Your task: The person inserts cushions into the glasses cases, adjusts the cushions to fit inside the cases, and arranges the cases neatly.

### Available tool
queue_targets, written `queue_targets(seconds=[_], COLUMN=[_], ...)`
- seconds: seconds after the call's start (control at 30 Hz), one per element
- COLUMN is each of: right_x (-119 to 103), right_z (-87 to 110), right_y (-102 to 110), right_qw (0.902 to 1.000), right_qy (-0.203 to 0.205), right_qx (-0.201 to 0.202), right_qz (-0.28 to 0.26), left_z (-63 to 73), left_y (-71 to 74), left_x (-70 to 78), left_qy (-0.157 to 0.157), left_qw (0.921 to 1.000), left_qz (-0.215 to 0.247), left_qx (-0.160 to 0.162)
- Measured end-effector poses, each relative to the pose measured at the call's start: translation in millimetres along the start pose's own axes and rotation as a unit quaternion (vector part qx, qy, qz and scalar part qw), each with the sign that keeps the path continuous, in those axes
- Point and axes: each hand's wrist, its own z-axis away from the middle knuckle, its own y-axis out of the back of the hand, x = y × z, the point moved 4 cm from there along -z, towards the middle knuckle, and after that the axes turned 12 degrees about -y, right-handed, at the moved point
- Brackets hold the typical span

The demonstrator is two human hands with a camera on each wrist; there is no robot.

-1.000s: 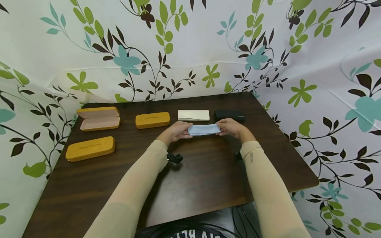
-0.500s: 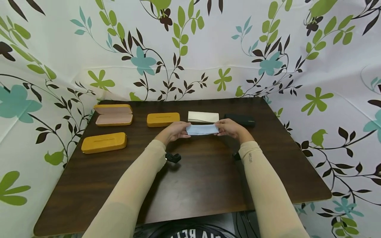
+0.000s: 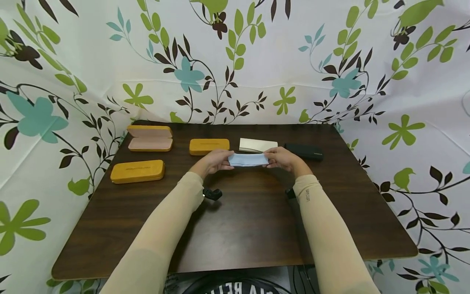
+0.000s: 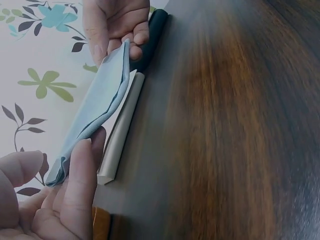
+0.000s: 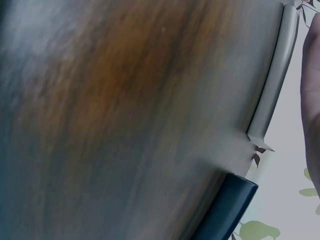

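Observation:
A light blue cloth (image 3: 248,160), folded into a flat strip, is stretched between both hands above the table. The left hand (image 3: 216,161) pinches its left end, and the right hand (image 3: 285,159) grips the other end. In the left wrist view the folded layers of the cloth (image 4: 95,102) show along its edge, with the left thumb and fingers (image 4: 80,187) around the near end. Only a strip of the right hand (image 5: 312,105) appears at the edge of the right wrist view. Just behind the cloth lies a white glasses case (image 3: 258,145).
Right of the white case is a dark green case (image 3: 304,151). A closed yellow glasses case (image 3: 209,146) lies left of it, another closed yellow case (image 3: 137,171) farther left, and an open yellow case (image 3: 150,143) at the back left. Patterned fabric (image 3: 220,102) hangs behind the brown table (image 3: 235,228).
The head view has swung left, so the cases and table appear farther right in it. Both hands keep hold of the cloth, with little visible change in their grip.

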Motion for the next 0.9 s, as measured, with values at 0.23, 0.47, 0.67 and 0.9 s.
queue_targets(seconds=[0.23,0.47,0.67,0.9], right_x=[-5,-8,-13,-17], right_z=[-5.9,-11.5,-15.0,-21.1], right_y=[-7,-14,-20,-27], right_qw=[1.0000,1.0000,0.9999,0.9998], right_qy=[-0.001,-0.005,0.003,-0.003], right_qx=[-0.002,-0.006,-0.011,-0.021], right_qz=[-0.005,0.004,0.007,-0.007], left_z=[4.8,9.8,14.0,17.1], left_y=[9.2,19.0,26.3,34.7], left_x=[2.8,4.5,5.8,5.6], left_qy=[-0.001,-0.002,-0.007,-0.008], left_qw=[1.0000,0.9999,0.9999,0.9997], left_qz=[-0.001,0.001,0.003,0.011], left_qx=[0.004,0.012,0.012,0.020])
